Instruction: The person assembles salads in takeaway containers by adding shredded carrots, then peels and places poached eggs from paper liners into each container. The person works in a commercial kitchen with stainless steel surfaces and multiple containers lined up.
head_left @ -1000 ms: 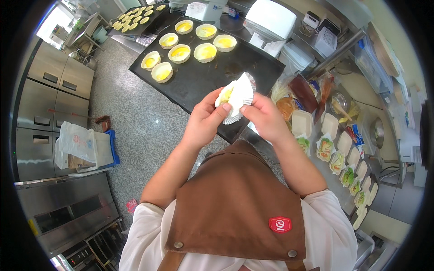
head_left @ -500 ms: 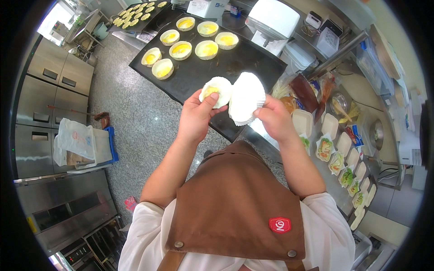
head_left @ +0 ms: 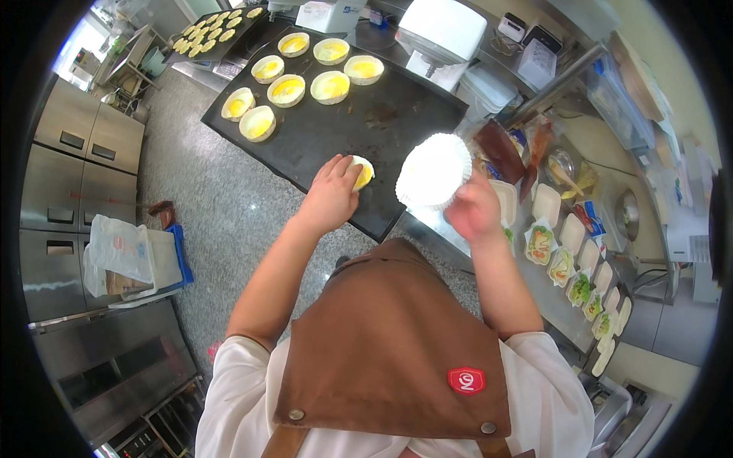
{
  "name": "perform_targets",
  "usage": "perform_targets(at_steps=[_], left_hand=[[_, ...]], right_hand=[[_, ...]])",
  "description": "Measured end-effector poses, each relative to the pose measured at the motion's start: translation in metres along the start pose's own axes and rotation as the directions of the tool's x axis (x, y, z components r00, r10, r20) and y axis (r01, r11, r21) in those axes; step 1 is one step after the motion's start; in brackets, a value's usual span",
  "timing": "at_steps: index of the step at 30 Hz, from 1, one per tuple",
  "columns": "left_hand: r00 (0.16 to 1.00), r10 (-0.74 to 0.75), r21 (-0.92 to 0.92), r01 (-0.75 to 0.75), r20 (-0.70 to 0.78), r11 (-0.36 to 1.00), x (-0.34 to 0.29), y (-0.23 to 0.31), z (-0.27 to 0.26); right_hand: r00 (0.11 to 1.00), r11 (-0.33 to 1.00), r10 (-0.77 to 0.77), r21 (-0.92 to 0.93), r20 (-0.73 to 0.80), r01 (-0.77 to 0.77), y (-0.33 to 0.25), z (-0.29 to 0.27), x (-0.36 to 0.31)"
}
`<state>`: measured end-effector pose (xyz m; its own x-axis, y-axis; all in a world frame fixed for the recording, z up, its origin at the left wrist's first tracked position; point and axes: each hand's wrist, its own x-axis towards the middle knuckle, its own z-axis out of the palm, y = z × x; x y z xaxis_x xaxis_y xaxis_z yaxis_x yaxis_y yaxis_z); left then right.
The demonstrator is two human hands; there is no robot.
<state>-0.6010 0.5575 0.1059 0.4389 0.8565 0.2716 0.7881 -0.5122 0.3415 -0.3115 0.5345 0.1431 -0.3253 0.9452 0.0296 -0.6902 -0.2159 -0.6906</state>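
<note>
My left hand (head_left: 330, 195) reaches over the near part of a black baking tray (head_left: 416, 114). Its fingers close on the left rim of a white paper baking cup (head_left: 365, 174) with yellow filling inside; whether the cup rests on the tray I cannot tell. In my right hand (head_left: 475, 206) is a stack of white fluted paper baking cups (head_left: 434, 172), held by its right edge over the tray's right side. Several filled paper cups (head_left: 330, 87) stand grouped on the far left of the tray.
Farther back lies another dark tray (head_left: 216, 34) bearing several small pale pieces. A white machine (head_left: 443, 34) stands behind the main tray. Along the right counter are takeaway boxes (head_left: 539, 243) with food. A white bin (head_left: 164, 256) sits on the floor at left.
My left hand has separated one filled paper cup from the stack and lowered it leftward-near onto the tray area. The stack in my right hand has turned to face upward, slightly farther right.
</note>
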Motion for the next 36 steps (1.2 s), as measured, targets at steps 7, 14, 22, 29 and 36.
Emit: perform_targets(at_steps=[7,14,22,29,36], left_hand=[[0.859,-0.252,-0.878,0.475,0.446,0.064,0.019,0.041,-0.054],[0.947,-0.172,-0.871,0.163,0.269,-0.463,0.019,0.058,-0.103],[0.996,0.084,-0.828,0.060,0.016,-0.557,-0.013,0.118,-0.234],[0.992,0.068,-0.802,-0.044,-0.104,-0.595,-0.030,0.133,-0.254],[0.931,0.117,-0.884,-0.282,-0.347,-0.373,-0.022,0.115,-0.255]], right_hand=[[0.986,0.980,0.085,-0.193,0.144,-0.056,-0.003,0.021,-0.008],[0.980,0.790,0.172,-0.609,0.100,-0.077,-0.063,0.118,-0.018],[0.607,0.697,-0.099,-0.380,0.788,0.607,-0.105,0.207,-0.059],[0.384,0.779,-0.001,-0.239,0.924,0.579,-0.128,0.232,-0.042],[0.344,0.642,-0.101,-0.203,0.933,0.739,-0.130,0.234,-0.033]])
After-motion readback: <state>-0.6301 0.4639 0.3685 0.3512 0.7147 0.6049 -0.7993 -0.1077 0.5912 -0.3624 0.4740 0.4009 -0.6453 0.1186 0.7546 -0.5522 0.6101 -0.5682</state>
